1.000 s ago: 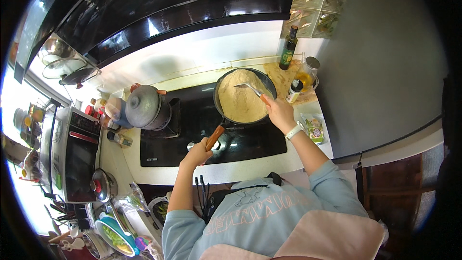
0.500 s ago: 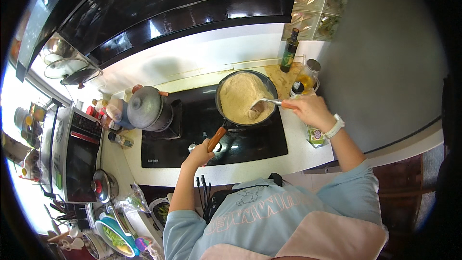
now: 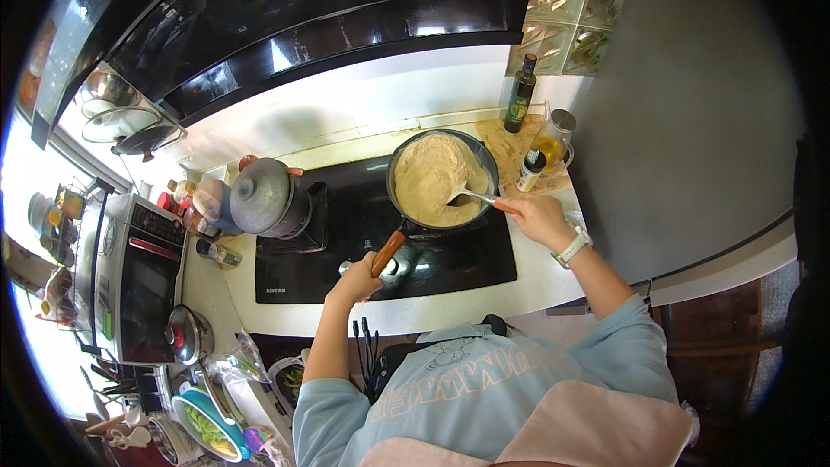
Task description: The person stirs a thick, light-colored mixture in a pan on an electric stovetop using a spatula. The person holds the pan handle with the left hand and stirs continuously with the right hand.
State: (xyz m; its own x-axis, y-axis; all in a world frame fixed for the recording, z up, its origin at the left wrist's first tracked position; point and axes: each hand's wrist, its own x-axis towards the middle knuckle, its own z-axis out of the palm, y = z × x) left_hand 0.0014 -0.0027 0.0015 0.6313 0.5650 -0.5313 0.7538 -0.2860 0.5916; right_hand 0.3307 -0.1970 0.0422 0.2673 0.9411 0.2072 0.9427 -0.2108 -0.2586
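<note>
A dark frying pan [image 3: 489, 152] sits on the right side of the black cooktop [image 3: 467, 259], filled with a pale beige, flour-like powder [image 3: 432, 169]. My left hand [image 3: 356, 280] is closed around the pan's wooden handle [image 3: 389, 252], which points toward me. In my right hand [image 3: 545, 221] is a spatula [image 3: 481, 197] with a wooden grip, held from the right. The spatula's blade is partly sunk in the powder, on the right side of the pan. The powder is heaped toward the far side and lower nearer to me.
A lidded grey pot [image 3: 264, 195] stands on the left burner. Right of the pan are a dark bottle [image 3: 520, 95], an oil jug [image 3: 555, 138] and a black-capped jar [image 3: 531, 169]. A microwave [image 3: 143, 281] is at left. The range hood [image 3: 346, 13] overhangs the back.
My right hand has moved left and toward me, and the spatula blade has shifted slightly left in the powder. The black-capped jar shows more fully. My left hand stays on the pan handle.
</note>
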